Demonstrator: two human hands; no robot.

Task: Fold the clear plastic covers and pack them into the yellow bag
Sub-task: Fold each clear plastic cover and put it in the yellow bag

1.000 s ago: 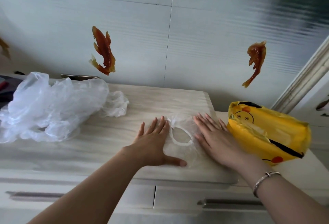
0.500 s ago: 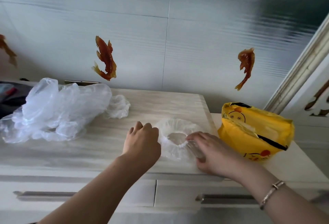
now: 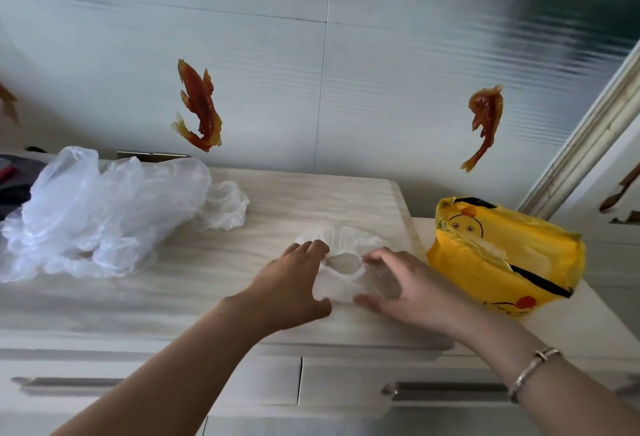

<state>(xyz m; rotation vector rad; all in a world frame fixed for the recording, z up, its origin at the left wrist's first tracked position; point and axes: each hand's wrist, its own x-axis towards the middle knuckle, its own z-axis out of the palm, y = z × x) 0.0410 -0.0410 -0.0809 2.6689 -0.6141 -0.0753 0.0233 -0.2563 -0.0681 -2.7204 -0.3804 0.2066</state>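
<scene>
A round clear plastic cover (image 3: 346, 240) with an elastic opening lies on the pale wooden cabinet top (image 3: 294, 200). My left hand (image 3: 291, 283) holds its left side, fingers curled at the elastic rim. My right hand (image 3: 405, 283) holds its right side the same way, thumb under the near edge. The yellow bag (image 3: 512, 262) with a duck face sits just right of my right hand, its mouth open towards the cover, with clear plastic showing inside.
A heap of loose clear plastic covers (image 3: 97, 214) lies at the left of the cabinet top. Drawer fronts with metal handles (image 3: 446, 390) run below the front edge. The wall behind carries two orange fish decorations (image 3: 199, 110). A door frame (image 3: 595, 130) rises at the right.
Both hands lay flat on the squashed cover a second ago. They have since curled onto its two sides, and the cover now lies spread into a round ring shape.
</scene>
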